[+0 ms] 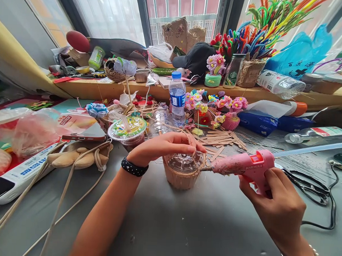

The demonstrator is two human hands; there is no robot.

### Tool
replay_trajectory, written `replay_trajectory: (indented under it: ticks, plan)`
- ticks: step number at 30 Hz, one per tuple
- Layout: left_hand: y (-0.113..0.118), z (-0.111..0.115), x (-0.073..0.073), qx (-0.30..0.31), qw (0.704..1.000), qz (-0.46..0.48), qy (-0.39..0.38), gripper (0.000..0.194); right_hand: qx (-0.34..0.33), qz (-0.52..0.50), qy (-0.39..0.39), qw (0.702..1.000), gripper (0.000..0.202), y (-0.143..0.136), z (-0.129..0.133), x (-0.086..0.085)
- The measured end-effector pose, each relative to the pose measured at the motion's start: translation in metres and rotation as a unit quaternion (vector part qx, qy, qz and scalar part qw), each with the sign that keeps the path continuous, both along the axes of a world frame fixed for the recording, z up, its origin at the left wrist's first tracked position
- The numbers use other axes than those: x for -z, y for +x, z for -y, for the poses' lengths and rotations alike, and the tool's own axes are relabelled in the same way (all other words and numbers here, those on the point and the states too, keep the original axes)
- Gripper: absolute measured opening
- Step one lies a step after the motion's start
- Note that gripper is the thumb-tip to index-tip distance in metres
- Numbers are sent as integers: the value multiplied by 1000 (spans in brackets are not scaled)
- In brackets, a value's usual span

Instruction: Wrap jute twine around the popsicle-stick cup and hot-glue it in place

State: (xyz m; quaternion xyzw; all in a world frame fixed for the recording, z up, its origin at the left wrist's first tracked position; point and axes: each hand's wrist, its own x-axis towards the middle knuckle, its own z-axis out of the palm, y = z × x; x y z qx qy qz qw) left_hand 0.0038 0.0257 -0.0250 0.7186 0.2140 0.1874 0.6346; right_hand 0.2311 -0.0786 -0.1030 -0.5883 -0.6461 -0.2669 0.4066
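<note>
A small round pot (pixel 180 177), clear plastic inside with brown wooden strips around its wall, stands on the grey table in front of me. My left hand (pixel 170 145) reaches over its far rim, thumb and fingers closed on a thin piece of twine (pixel 204 159) that runs along the rim. In my right hand (pixel 278 197) is a pink glue gun (pixel 248 165), a finger at its trigger. Its nozzle touches or nearly touches the pot's right rim. A long translucent glue stick (pixel 311 150) pokes out of its back.
Behind the pot lie loose wooden sticks (pixel 224 139), a water bottle (pixel 177 100) and pipe-cleaner flowers (pixel 237 103). A lidded drink cup (pixel 127 131) stands left. Black scissors (pixel 310 187) and a cable (pixel 333 203) lie right. Cords (pixel 63 191) cross the left side.
</note>
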Motion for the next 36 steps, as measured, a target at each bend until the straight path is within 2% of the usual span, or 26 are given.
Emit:
replay_trajectory:
  ticks: [36]
  plan:
    - [1,1,-3,0,1000,-13,7,11,25,-15,-15,999,22,8,-3,1]
